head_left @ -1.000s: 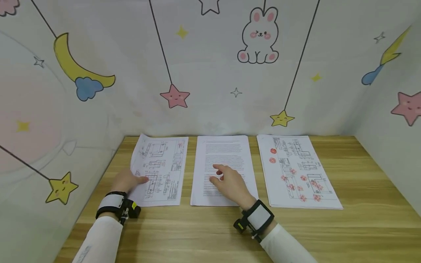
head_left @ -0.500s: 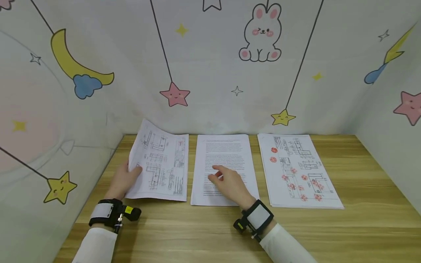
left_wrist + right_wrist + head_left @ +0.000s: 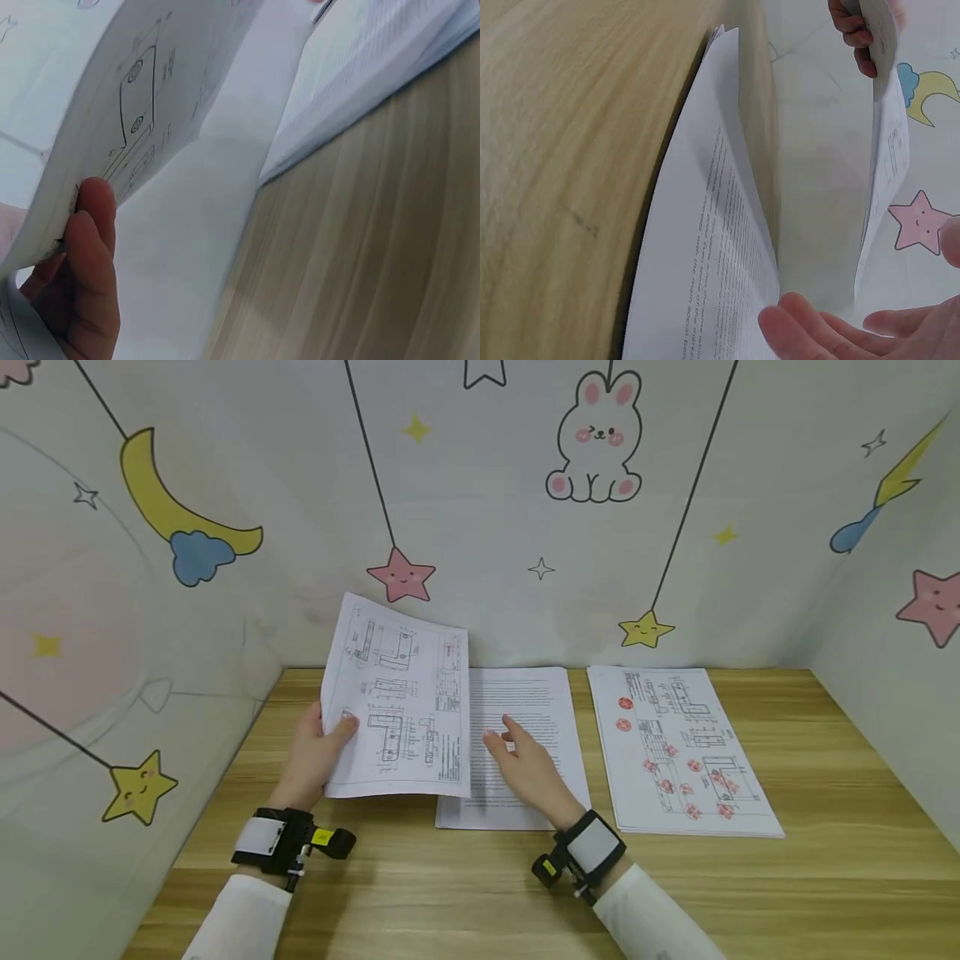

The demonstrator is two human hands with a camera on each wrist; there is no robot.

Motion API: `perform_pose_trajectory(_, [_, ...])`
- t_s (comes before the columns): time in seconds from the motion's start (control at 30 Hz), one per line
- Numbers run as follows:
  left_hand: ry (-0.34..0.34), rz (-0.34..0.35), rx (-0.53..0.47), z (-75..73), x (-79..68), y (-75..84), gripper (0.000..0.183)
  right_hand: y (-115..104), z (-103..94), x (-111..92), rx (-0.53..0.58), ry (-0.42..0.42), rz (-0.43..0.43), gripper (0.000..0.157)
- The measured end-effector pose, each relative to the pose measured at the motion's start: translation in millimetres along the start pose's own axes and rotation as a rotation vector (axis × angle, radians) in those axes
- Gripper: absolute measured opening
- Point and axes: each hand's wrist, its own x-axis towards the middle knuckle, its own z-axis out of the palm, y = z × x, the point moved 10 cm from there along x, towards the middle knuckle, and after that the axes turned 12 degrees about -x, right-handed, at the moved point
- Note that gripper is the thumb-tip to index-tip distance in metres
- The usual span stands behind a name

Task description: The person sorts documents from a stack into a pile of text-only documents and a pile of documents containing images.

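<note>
My left hand (image 3: 311,758) grips several printed sheets with technical drawings (image 3: 408,693) by their left edge, thumb on top and fingers underneath. The sheets are raised and tilted above the table, overlapping the left part of a stack of text pages (image 3: 528,693) in the head view. Curled fingers (image 3: 94,274) show behind the drawing sheets in the left wrist view. Over the text pages hovers my right hand (image 3: 531,770), its fingers loosely extended and holding nothing. In the right wrist view, the text stack (image 3: 690,247) lies flat, with the raised sheets (image 3: 889,157) beyond it.
Another stack of drawings with red stamp marks (image 3: 686,752) lies to the right on the wooden table (image 3: 420,893). A pale wall cloth with cartoon figures (image 3: 480,510) rises at the table's back edge and along both sides.
My left hand has picked the drawing sheets up off the table at the left, lifting them and moving them right toward the text stack. My right hand has barely shifted.
</note>
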Motion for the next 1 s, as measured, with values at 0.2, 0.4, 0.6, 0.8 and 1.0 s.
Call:
perform_pose_trajectory(0.2, [-0.086, -0.011, -0.112, 45.9, -5.6, 6.1, 0.045, 21, 3.0, 4, 0.254, -0.058, 0.131, 0.089])
perform_pose_trajectory(0.4, [-0.129, 0.007, -0.190, 87.2, -10.5, 14.0, 0.041, 34, -3.0, 7, 0.499, -0.040, 0.190, 0.084])
perform_pose_trajectory(0.6, [-0.135, 0.049, -0.211, 116.2, -13.3, 14.1, 0.040, 47, -14.9, 3, 0.607, -0.008, 0.198, 0.050])
perform_pose_trajectory(0.8, [-0.162, 0.034, -0.206, 139.5, -15.8, 5.4, 0.040, 59, -32.2, -3, 0.476, 0.009, 0.166, 0.041])
perform_pose_trajectory(1.0, [-0.198, -0.019, -0.177, 162.1, -20.6, 1.0, 0.038, 78, -55.7, -6, 0.273, 0.111, 0.197, 0.042])
